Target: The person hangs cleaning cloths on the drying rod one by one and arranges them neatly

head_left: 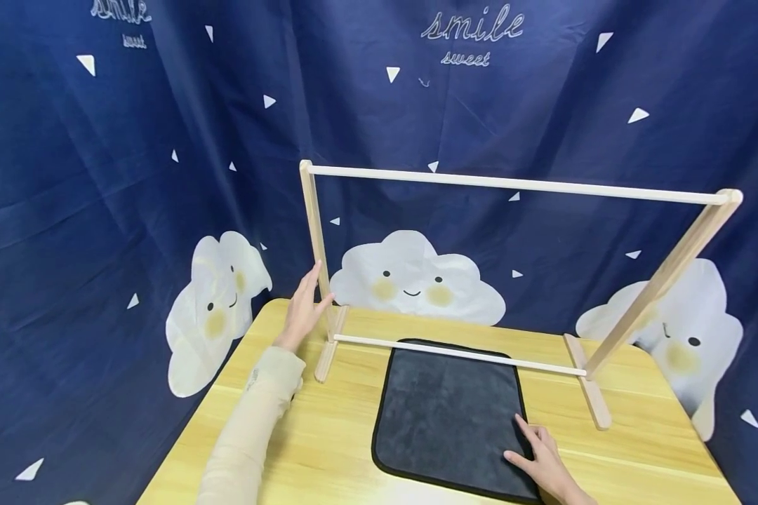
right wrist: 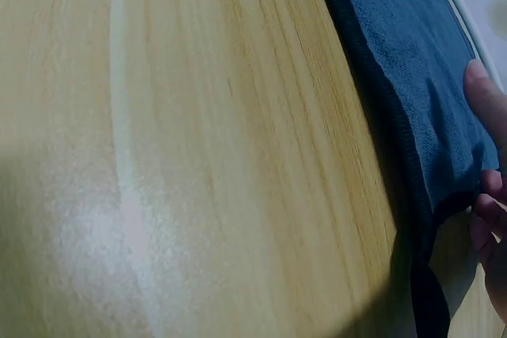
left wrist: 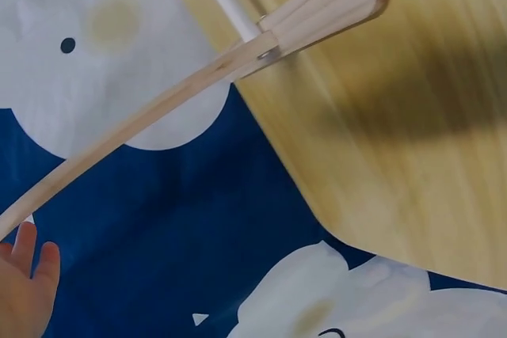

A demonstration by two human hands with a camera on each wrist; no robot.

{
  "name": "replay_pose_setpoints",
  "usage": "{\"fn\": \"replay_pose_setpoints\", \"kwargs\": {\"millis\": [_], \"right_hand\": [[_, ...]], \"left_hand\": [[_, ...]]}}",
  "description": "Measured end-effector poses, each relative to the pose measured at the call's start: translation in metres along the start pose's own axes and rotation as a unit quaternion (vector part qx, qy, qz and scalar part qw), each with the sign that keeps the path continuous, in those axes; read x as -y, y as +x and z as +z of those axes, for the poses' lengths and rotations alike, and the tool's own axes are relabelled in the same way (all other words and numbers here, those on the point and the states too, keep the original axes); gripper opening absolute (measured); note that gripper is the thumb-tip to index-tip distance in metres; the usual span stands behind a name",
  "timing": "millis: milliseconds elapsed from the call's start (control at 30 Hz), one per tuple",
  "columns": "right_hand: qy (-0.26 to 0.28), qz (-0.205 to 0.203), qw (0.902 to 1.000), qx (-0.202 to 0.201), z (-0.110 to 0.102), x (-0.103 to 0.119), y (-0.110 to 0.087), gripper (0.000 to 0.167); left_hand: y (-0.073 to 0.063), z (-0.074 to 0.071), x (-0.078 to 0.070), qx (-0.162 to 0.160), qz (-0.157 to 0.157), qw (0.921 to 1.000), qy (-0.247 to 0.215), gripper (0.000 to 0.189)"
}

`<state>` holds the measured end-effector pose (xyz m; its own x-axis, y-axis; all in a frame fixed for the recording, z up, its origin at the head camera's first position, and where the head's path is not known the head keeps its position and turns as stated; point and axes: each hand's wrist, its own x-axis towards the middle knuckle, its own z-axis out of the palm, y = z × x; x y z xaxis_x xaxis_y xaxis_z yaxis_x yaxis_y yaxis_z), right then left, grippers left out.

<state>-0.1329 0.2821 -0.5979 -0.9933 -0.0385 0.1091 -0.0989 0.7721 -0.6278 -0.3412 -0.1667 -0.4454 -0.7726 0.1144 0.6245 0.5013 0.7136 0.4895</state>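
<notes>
A wooden rack stands on the table, with two uprights joined by a white top rod (head_left: 512,182) and a white lower rod (head_left: 461,351). Beside its left upright (head_left: 316,231), my left hand (head_left: 302,308) is raised with fingers extended and thumb spread, its fingertips right at the wood. In the left wrist view that hand (left wrist: 28,290) shows only at the lower left corner. A dark grey rectangular cloth mat (head_left: 448,414) with black edging lies flat. Over its right edge rests my right hand (head_left: 546,463), thumb and forefinger apart. The right wrist view shows fingers (right wrist: 493,187) by the edging.
The rack's feet (head_left: 587,382) sit on the pale wooden table (head_left: 328,435), and its lower rod crosses above the mat's far end. A navy curtain (head_left: 379,105) with smiling clouds hangs behind and at both sides of the table.
</notes>
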Motion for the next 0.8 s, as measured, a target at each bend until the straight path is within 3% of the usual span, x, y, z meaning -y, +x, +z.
{"fn": "replay_pose_setpoints", "kwargs": {"millis": [233,467,800], "right_hand": [[0.012,-0.013,0.9997,-0.018,0.002,-0.003,0.000,0.071],[-0.004,-0.005,0.9997,-0.023,0.004,-0.006,-0.001,0.069],[-0.011,-0.010,0.9992,-0.038,0.006,-0.007,-0.003,0.066]], "left_hand": [[0.018,-0.009,0.001,-0.003,-0.002,0.9998,-0.021,0.068],[0.029,-0.016,0.003,-0.013,0.004,0.9999,-0.007,0.065],[0.041,-0.015,-0.003,0.022,-0.010,0.9996,0.012,0.065]]}}
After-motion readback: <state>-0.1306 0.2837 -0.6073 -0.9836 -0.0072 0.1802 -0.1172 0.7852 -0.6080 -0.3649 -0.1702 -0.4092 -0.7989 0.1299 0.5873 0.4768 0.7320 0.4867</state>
